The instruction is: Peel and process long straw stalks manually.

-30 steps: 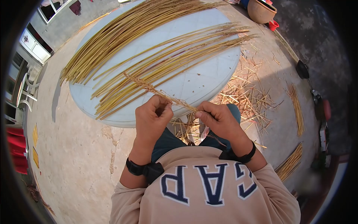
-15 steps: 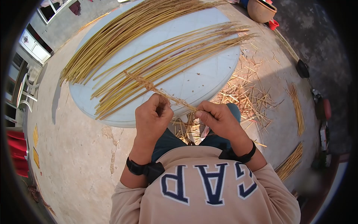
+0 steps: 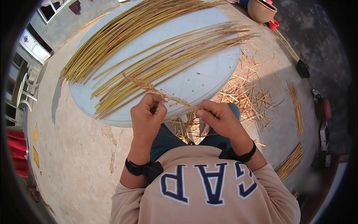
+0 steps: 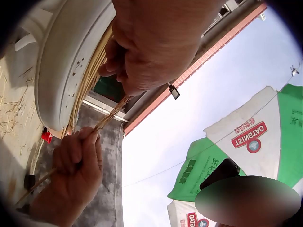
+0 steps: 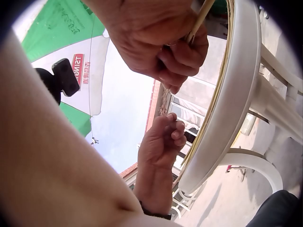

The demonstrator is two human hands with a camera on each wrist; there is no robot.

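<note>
Both hands pinch one dry straw stalk [image 3: 164, 93] above the bench [image 3: 209, 80]: left hand [image 3: 146, 117] fingers curled tight, right hand [image 3: 220, 119] fingers pressed together.

Round white table [image 3: 209, 80], long yellow straw stalks [image 3: 149, 56] spread across it

The left hand [image 3: 146, 117] has slid a little along the frayed straw stalk [image 3: 175, 99], away from the right hand [image 3: 218, 119], so more stalk now shows between them. The stalk's far tip has shifted slightly.
</note>
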